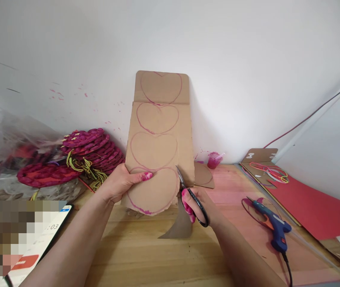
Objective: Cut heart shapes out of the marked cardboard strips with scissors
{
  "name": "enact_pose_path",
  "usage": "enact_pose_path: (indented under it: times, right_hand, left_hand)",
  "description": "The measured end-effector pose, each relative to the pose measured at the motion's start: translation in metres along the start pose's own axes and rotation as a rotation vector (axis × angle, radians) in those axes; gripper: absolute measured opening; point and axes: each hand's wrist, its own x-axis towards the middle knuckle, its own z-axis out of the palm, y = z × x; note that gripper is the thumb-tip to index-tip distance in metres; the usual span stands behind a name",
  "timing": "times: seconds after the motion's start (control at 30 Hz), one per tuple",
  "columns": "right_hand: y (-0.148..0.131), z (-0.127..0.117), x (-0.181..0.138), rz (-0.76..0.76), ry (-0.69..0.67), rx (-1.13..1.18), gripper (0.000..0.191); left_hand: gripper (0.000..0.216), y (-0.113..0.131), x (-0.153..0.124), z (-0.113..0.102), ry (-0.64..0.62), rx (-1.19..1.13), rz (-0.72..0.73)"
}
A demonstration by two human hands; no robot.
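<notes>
A long strip of brown cardboard (184, 131) leans up toward the wall, with several hearts drawn on it in pink outline. My left hand (122, 181) grips its lower left side, the thumb lying on the front near the lowest heart. In my right hand (195, 203) are black-handled scissors (184, 184), fingers closed round the loops. The blades meet the cardboard at the right edge of the lowest heart, whose lower right side is cut along the line. A partly cut scrap of cardboard (180, 223) hangs below the scissors. Both thumbs carry pink stains.
A blue glue gun (273, 225) lies at the right, its cable running forward. Beyond it are red sheets (316, 199) and coloured cords (271, 173). A pink cup (214, 160) stands by the wall. Dark pink woven pieces (95, 147) are stacked left; a phone (47, 239) is nearer.
</notes>
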Motion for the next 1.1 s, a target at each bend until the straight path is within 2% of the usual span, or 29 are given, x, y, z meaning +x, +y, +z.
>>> enact_pose_path:
  times: [0.23,0.63,0.9,1.1]
  right_hand:
    - [0.014,0.002,0.001,-0.048,0.058,-0.072,0.059]
    - [0.007,0.005,0.003,-0.052,0.176,-0.117,0.063]
    - [0.009,0.002,0.005,0.077,0.028,-0.051,0.062]
    - [0.009,0.003,0.003,0.014,-0.148,0.073,0.073]
  left_hand:
    - [0.062,0.001,0.0,0.0,-0.003,-0.001,-0.007]
    - [0.056,-0.002,0.001,0.0,-0.003,-0.046,-0.021]
    - [0.057,0.002,0.005,-0.008,0.098,-0.186,-0.015]
    - [0.048,-0.001,0.005,-0.006,0.121,-0.188,0.01]
